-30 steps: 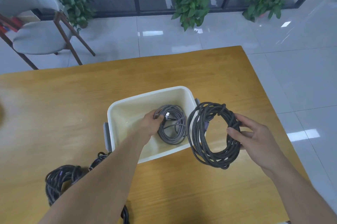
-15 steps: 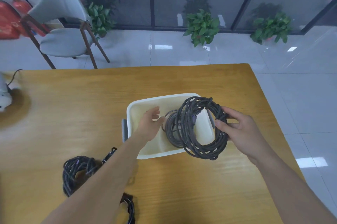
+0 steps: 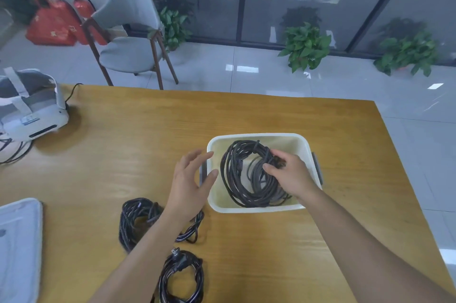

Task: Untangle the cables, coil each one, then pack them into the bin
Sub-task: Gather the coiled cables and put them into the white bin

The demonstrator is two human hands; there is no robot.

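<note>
A white bin (image 3: 259,209) stands on the wooden table. Inside it lies a grey coiled cable (image 3: 256,179) with a dark braided coil (image 3: 232,172) on top of it. My right hand (image 3: 288,174) reaches into the bin and grips the right side of the dark coil. Just outside the bin's left wall, my left hand (image 3: 190,184) hovers with its fingers spread and holds nothing. Two more dark coils lie on the table: a braided coil (image 3: 138,221) under my left forearm and a power cable coil (image 3: 182,278) with a plug near the front edge.
A white headset (image 3: 29,108) with its cord sits at the table's far left. A pale case (image 3: 17,248) lies at the left front edge. Beyond the table stand a grey chair (image 3: 128,31), potted plants (image 3: 306,46) and a glass wall.
My right hand has brought the dark coil from beside the bin down into it, onto the grey coil. My left hand let go of the grey coil and drew back out of the bin.
</note>
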